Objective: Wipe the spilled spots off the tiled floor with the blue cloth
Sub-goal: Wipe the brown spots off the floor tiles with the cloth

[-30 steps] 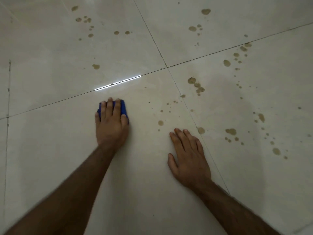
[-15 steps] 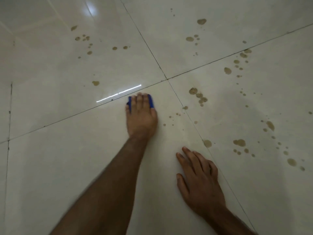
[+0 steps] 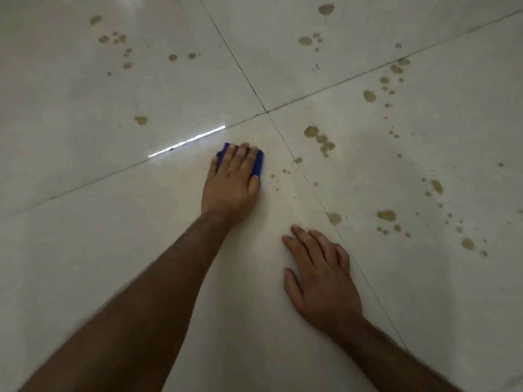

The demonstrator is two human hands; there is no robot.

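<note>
My left hand [image 3: 232, 182] lies flat on the folded blue cloth [image 3: 258, 162], pressing it to the pale tiled floor [image 3: 85, 250]; only the cloth's edges show around my fingers. Small brown spots [image 3: 276, 176] lie just right of the cloth. A bigger cluster of spots [image 3: 319, 138] sits beyond the grout line, and one spot [image 3: 334, 218] lies near my right fingertips. My right hand [image 3: 322, 275] rests palm down on the floor, fingers spread, holding nothing.
Several more brown spots are scattered at the far left [image 3: 116, 39], the far middle [image 3: 305, 40] and across the right tile [image 3: 386, 215]. Four tiles meet at a grout cross [image 3: 266, 111]. A bright light reflection [image 3: 186, 141] streaks the floor left of the cloth.
My left hand has slid the cloth to the right along the near tile, towards the small spots. Spots that lay right of it a second ago are gone. My right hand stays planted.
</note>
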